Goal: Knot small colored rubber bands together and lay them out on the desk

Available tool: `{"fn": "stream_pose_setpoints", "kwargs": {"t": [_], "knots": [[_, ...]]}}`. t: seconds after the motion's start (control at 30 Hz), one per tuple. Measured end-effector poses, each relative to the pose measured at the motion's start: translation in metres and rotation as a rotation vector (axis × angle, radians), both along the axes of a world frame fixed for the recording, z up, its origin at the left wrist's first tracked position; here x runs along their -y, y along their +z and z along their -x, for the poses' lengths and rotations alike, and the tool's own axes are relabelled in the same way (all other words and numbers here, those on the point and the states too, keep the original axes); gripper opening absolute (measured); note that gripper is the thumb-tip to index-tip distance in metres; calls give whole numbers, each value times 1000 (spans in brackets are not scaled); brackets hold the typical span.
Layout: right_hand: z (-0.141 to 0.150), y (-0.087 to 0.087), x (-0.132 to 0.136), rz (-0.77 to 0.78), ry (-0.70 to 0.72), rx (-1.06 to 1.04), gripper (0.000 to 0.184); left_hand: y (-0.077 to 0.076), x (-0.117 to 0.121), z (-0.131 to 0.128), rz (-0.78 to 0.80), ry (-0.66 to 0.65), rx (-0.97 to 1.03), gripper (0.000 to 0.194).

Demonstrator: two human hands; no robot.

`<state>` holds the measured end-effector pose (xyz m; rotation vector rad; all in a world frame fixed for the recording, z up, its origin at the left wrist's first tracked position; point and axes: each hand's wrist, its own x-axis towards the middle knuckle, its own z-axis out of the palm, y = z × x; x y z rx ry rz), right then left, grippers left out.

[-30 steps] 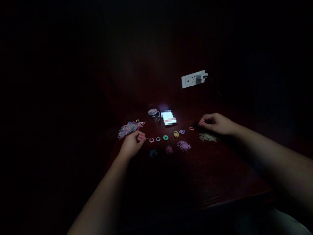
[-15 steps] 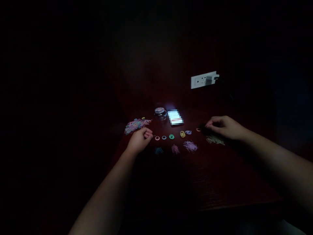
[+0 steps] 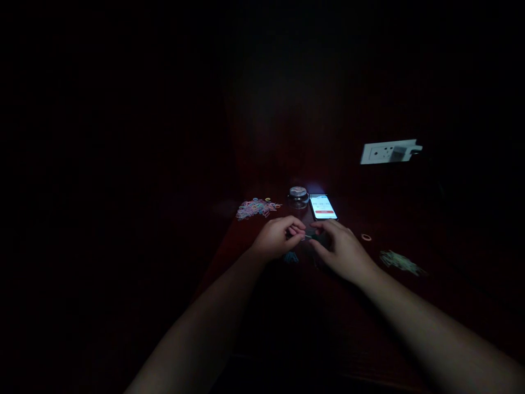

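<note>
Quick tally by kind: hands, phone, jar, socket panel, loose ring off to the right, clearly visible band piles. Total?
Hands: 2 (left hand, right hand)
Phone: 1
Jar: 1
Socket panel: 1
Loose ring: 1
Band piles: 3 (mixed pile, blue pile, pale yellow pile)
Total: 9; the hands may hide more.

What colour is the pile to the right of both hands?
The band pile looks pale yellow-green in the head view.
</note>
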<state>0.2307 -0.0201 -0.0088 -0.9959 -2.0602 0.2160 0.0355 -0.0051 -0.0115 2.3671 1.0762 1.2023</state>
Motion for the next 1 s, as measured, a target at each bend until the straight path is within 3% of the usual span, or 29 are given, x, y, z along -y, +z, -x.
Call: {"fn": "stream_pose_setpoints", "kwargs": {"t": [0.2,1.0], "knots": [[-12,-11,-10,38,111,-21,10,2,6,-9,-29,-35,-21,10],[-17,-12,-9,62,122,-133,12,1,5,-7,-25,0,-41,10]]}}
